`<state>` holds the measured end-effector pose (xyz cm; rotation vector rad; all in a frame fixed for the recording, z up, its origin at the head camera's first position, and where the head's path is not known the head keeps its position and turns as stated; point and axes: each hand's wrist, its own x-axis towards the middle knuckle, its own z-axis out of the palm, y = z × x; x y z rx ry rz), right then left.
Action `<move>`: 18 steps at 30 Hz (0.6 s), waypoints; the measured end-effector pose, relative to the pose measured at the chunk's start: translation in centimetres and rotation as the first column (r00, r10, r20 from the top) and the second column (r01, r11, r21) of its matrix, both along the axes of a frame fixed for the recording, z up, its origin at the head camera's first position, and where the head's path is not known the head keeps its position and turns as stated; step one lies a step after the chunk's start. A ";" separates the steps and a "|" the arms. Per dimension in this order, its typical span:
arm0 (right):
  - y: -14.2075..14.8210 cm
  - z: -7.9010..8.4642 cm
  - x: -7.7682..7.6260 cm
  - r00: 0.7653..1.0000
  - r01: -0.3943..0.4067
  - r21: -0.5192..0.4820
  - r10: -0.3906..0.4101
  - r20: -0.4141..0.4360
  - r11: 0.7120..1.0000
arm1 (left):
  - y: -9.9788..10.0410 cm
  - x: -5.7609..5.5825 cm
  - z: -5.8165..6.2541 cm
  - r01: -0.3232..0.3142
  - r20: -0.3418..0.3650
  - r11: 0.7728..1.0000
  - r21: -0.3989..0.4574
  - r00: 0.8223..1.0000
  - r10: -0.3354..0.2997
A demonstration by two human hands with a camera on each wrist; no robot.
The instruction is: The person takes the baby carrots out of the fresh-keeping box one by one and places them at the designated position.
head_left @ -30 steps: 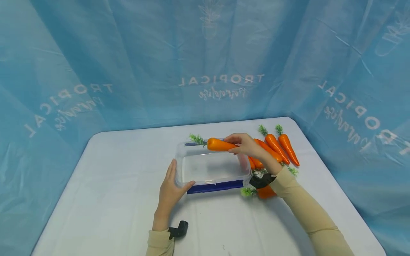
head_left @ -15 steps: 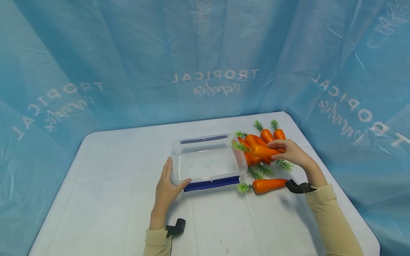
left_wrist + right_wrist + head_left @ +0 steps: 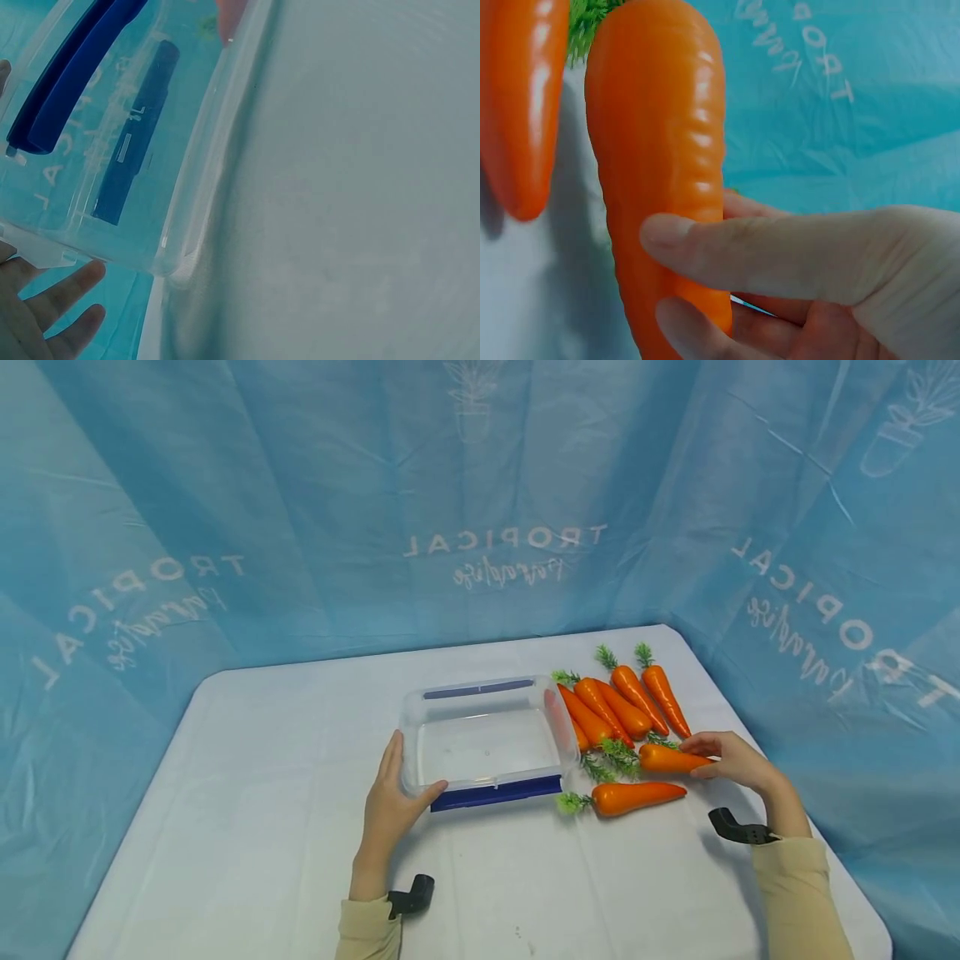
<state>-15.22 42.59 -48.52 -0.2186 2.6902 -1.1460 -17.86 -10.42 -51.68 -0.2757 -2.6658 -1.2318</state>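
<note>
In the head view, my left hand (image 3: pixel 392 806) rests against the left front corner of a clear plastic food container (image 3: pixel 566 731). Its thumb lies at the front rim and its fingers run along the left side; the left wrist view shows those fingers (image 3: pixel 66 296) spread and fairly straight. My right hand (image 3: pixel 741 767) pinches an orange carrot (image 3: pixel 667 759) with a green leafy top near its narrow end, thumb on top in the right wrist view. This carrot is low among the others at the right. Just in front of it lies another carrot (image 3: pixel 633 798).
Several more carrots (image 3: pixel 628 714) lie bunched right of the container, some partly behind its clear wall. Blue side latches (image 3: pixel 495 793) hang open on the container. The white table (image 3: pixel 262 793) meets blue printed curtains (image 3: pixel 337 568) at the back and sides.
My right hand has carried the carrot from above the container rightward and down to the carrots at the right. My left hand has stayed at the container's corner. The view has shifted slightly.
</note>
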 end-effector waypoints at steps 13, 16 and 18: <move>0.1 -0.8 1.4 0.991 0.136 0.102 -0.136 -0.009 0.985 | 0.5 0.0 -0.1 0.003 -0.002 1.000 -0.002 1.000 -0.003; -0.4 -0.1 1.4 0.984 0.178 0.119 -0.172 -0.054 0.977 | 0.4 0.1 -0.1 0.008 0.011 1.000 -0.016 1.000 -0.007; -1.2 0.7 1.3 0.972 0.226 0.130 -0.215 -0.094 0.965 | 0.2 0.1 -0.1 0.010 0.016 0.999 -0.038 1.000 -0.009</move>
